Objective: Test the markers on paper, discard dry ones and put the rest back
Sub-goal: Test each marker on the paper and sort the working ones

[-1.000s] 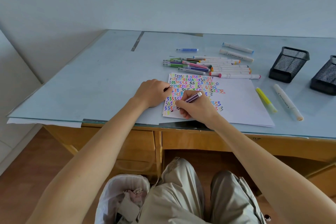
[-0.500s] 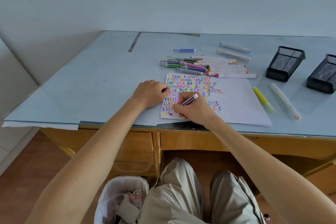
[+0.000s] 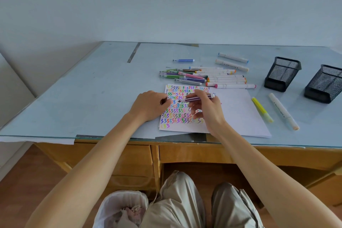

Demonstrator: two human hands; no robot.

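A white sheet of paper (image 3: 238, 109) lies on the glass-topped desk, its left half filled with coloured zigzag test marks. My right hand (image 3: 209, 113) pinches a purple striped marker (image 3: 196, 98) above the marks; it lies almost level, with its tip pointing left. My left hand (image 3: 149, 106) rests curled at the paper's left edge, a small dark cap showing between its fingertips, a short gap from the marker tip. A pile of several thin and thick markers (image 3: 203, 77) lies just beyond the paper.
Two black mesh pen holders (image 3: 282, 74) (image 3: 324, 84) stand at the right. A yellow highlighter (image 3: 261, 109) and a thick white marker (image 3: 283, 111) lie right of the paper. A blue marker (image 3: 183, 60) lies apart further back. A lined waste bin (image 3: 111, 207) sits on the floor by my left knee.
My right hand has lifted the purple marker off the paper and turned it level, tip toward my left hand. A new mark sits at the paper's lower rows. My left hand stays put.
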